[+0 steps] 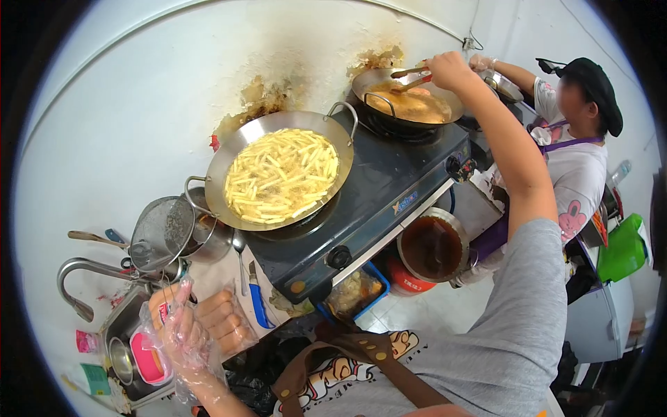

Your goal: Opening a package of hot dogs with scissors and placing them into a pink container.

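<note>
With my right hand (449, 69) I grip a pair of tongs (411, 81); their tips are over the far wok (380, 78), which holds brown bubbling oil and something orange-pink. My left hand (182, 331), in a clear plastic glove, is raised over the lower left counter beside packs of sausages (224, 320); whether it holds anything is unclear. A larger wok (281, 122) of cut potato fries (281, 174) in bubbling oil sits on the near burner of the gas stove (365, 182). A blue-handled knife (256, 305) and a spoon (241, 260) lie on the counter near the sausages.
At left are a steel sink (117, 323) with a faucet (78, 266), a mesh strainer (161, 229) and a pot. Below the stove stand a pot of dark liquid (432, 247) and a blue bin (383, 292) with scraps. Another person (578, 156) works at the far right.
</note>
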### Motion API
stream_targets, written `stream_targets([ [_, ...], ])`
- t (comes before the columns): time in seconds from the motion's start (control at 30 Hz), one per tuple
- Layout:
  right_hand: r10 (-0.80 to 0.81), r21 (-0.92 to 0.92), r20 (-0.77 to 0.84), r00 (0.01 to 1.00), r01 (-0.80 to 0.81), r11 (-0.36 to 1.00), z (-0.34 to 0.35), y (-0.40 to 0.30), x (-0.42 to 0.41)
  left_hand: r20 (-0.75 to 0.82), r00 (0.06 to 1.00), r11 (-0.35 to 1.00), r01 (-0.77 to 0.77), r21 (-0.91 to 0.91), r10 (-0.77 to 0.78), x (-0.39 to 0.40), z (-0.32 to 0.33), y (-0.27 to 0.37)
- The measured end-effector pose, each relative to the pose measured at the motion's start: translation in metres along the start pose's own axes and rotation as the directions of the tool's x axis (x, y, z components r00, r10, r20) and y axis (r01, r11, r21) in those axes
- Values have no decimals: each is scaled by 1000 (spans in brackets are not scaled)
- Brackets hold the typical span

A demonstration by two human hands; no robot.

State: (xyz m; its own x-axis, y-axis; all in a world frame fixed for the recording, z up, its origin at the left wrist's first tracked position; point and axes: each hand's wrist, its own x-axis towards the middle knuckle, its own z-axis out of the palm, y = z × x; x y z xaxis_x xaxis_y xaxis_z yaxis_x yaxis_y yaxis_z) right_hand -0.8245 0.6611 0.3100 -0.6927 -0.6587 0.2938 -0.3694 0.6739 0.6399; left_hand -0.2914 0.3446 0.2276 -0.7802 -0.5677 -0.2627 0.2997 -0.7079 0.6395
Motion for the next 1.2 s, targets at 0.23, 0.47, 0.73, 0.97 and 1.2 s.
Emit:
stream_targets([
  [0.23,34,148,98,995,-49,988,-59,14,-44,122,992,999,31,-16,-29,5,-2,-2],
  [0.47,-15,69,64,998,11,998,-23,5,-45,181,981,995,75,-60,-63,11,0,-6],
  [0.73,78,103,-24,997,-75,992,-36,41,-69,258,963,996,84,3,-81,14,-11,-6],
  [0.97,-48,103,8,999,47,994,-95,70,-91,190,980,999,53,-7,-51,12,-4,-5],
  [1.2,-105,96,124,987,94,991,-93,73,-90,198,977,994,91,-56,-78,13,-2,-7],
])
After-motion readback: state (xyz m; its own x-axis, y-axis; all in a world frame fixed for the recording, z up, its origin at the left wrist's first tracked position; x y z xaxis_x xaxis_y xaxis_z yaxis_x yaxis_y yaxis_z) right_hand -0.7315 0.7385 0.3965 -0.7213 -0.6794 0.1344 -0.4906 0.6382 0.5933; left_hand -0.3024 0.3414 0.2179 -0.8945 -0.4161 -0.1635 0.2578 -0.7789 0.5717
